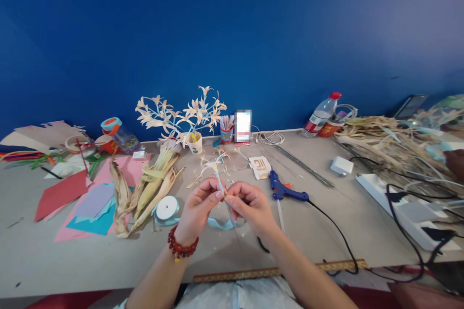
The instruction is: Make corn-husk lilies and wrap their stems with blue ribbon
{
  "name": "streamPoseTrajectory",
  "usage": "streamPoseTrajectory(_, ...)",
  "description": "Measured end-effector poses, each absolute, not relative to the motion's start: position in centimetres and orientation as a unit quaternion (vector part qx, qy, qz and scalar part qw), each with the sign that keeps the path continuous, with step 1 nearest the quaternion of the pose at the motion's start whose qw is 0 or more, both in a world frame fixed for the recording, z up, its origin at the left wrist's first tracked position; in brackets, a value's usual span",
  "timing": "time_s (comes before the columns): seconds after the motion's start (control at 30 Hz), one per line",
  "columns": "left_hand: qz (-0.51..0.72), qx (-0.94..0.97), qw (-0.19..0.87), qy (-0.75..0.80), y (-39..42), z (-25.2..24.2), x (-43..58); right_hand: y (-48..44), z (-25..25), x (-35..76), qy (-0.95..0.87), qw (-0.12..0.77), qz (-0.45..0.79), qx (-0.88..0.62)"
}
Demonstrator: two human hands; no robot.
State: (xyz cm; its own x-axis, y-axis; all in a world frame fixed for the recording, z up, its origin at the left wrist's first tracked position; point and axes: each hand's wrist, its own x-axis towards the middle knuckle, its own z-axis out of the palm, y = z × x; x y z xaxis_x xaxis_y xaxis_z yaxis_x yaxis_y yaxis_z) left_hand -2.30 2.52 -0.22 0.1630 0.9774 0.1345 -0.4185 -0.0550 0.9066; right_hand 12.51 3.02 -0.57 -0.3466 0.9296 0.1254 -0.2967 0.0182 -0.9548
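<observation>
In front of me my left hand (203,203) pinches the stem of a pale husk flower (211,167), just below its petals. The upper stem is wrapped in light blue ribbon, and a thin bare wire (237,236) runs down below the fingers. My right hand (250,205) is closed at the same stem, its fingertips touching those of the left. What exactly the right fingertips grip is hidden. Left of my left wrist lies a roll of light blue ribbon (167,208), with a loose strip (222,225) trailing behind my hands.
A blue glue gun (288,190) with a black cord lies right of my hands. Corn husks (148,188) and coloured paper (96,212) lie left. Finished husk flowers stand in a paper cup (195,143) at the back. A power strip (395,215) and another person's hand (455,161) are at right.
</observation>
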Motion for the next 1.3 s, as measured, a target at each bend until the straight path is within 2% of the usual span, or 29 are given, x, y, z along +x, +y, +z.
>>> streamPoseTrajectory(0.23, 0.556, 0.531, 0.555, 0.319, 2.3, 0.1, -2.5, 3.4, -0.3, 13.0, -0.522, 0.466, 0.658, -0.28)
streamPoseTrajectory(0.4, 0.574, 0.544, 0.518, 0.327, 2.1, -0.1, -2.4, 2.8, -0.1, 12.9, -0.572, 0.506, 0.555, -0.331)
streamPoseTrajectory(0.53, 0.597, 0.488, 0.566, 0.292, 1.8, -0.4, -2.0, 2.3, -0.1, 12.6, -0.613, 0.525, 0.477, -0.349)
streamPoseTrajectory(0.77, 0.596, 0.412, 0.636, 0.267, 1.5, -0.2, -1.9, 1.9, -0.5, 12.0, -0.576, 0.518, 0.532, -0.342)
streamPoseTrajectory(0.9, 0.586, 0.465, 0.589, 0.306, 1.5, -0.3, -2.4, 1.8, -0.6, 12.2, -0.571, 0.498, 0.545, -0.359)
streamPoseTrajectory(1.1, 0.526, 0.546, 0.508, 0.408, 1.1, -0.2, -3.6, 1.1, -0.8, 12.4, -0.628, 0.448, 0.482, -0.415)
streamPoseTrajectory(1.3, 0.49, 0.533, 0.517, 0.457, 0.6, -0.6, -5.6, 1.7, -1.9, 12.0, -0.61, 0.428, 0.522, -0.415)
